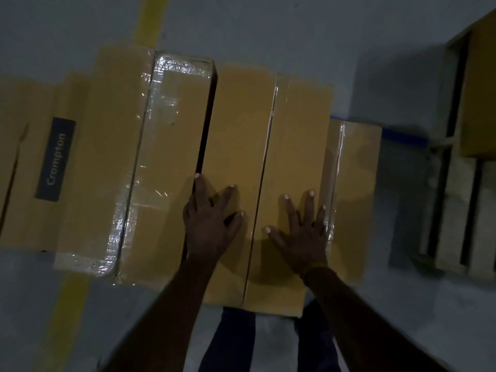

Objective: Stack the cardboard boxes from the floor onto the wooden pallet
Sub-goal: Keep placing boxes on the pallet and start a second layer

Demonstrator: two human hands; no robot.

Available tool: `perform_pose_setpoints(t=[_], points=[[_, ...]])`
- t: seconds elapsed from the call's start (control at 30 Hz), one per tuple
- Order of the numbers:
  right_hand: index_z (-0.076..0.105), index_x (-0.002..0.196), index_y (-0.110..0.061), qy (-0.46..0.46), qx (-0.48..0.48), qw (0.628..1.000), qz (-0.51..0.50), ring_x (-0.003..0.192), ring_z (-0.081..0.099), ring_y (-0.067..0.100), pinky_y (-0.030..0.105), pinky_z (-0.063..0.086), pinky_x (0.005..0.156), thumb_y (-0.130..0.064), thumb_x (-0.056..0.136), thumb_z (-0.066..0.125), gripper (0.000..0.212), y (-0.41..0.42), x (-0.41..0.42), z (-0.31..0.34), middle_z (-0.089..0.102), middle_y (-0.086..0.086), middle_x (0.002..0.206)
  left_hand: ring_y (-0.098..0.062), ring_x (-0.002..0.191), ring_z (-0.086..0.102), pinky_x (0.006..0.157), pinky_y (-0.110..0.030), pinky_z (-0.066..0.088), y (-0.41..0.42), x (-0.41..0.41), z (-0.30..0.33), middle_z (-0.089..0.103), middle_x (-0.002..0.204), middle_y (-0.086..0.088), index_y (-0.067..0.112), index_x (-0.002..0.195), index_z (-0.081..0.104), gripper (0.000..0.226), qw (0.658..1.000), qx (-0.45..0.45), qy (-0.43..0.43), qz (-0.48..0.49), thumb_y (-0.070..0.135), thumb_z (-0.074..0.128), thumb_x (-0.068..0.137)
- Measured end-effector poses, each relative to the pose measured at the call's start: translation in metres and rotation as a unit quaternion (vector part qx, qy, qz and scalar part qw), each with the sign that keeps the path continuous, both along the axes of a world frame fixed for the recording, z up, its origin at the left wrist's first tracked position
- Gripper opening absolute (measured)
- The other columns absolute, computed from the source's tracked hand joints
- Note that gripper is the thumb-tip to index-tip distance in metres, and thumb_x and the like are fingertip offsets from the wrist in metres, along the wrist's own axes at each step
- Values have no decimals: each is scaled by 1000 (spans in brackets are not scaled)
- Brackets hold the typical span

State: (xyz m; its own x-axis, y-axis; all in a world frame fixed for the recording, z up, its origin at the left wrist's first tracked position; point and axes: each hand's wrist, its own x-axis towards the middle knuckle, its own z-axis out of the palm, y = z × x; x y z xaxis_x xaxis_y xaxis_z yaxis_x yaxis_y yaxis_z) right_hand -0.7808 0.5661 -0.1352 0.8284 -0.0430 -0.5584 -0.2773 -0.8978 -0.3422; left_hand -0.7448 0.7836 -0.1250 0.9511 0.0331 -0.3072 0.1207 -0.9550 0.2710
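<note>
Several long cardboard boxes lie side by side on the grey floor. My left hand (212,221) and my right hand (300,232) both rest flat, fingers spread, on the top of the middle box (257,124), one on each side of its taped centre seam. A tape-wrapped box (166,146) lies directly left of it, with a dark gap between them. A lower box (354,183) lies against its right side. The wooden pallet (453,205) stands at the right edge, with one cardboard box (480,89) on it.
A box with a dark "Crompton" label (56,159) lies at the far left. A yellow floor line (150,20) runs under the boxes. A blue floor line (402,136) shows near the pallet. My legs (236,342) stand just behind the middle box.
</note>
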Motion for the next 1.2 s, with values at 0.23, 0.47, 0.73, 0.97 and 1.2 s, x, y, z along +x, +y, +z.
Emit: perform_pose_setpoints(t=[0.23,0.47,0.73,0.97,1.2], points=[[23,153,-51,-77,73,978,-177,152,-1,27,50,27,115,-64,78,72,91,14,4,4,-22,-4,164,-46,139,32,107,-54,38,-17,8,3,16,160,-22,36,138,54,73,998,-16,-19,62,70,68,74],[30,146,-59,-51,43,982,-179,150,9,30,59,22,118,-70,79,64,76,-24,1,37,-4,-3,163,-48,137,33,107,-56,34,-68,-20,36,27,154,-29,34,132,59,75,988,-36,-11,150,73,68,69],[19,148,-60,-14,-3,997,-78,145,23,29,47,28,116,-88,70,20,83,-105,-41,169,-15,-7,163,-44,133,44,102,-51,44,-137,-66,160,34,150,-25,38,126,64,83,990,-24,-34,137,84,53,58],[13,146,-64,-47,6,996,-80,146,24,26,46,28,117,-90,56,10,94,-172,-85,314,-12,-13,165,-33,118,61,90,-54,54,-200,-106,302,44,152,0,50,112,68,66,994,34,-91,40,87,44,62],[43,133,-62,-150,13,984,-91,116,61,32,56,56,81,-90,75,27,67,-221,-137,384,25,-15,156,-23,123,53,88,-62,51,-240,-145,370,57,134,0,48,111,60,55,981,15,-193,-19,83,42,73]])
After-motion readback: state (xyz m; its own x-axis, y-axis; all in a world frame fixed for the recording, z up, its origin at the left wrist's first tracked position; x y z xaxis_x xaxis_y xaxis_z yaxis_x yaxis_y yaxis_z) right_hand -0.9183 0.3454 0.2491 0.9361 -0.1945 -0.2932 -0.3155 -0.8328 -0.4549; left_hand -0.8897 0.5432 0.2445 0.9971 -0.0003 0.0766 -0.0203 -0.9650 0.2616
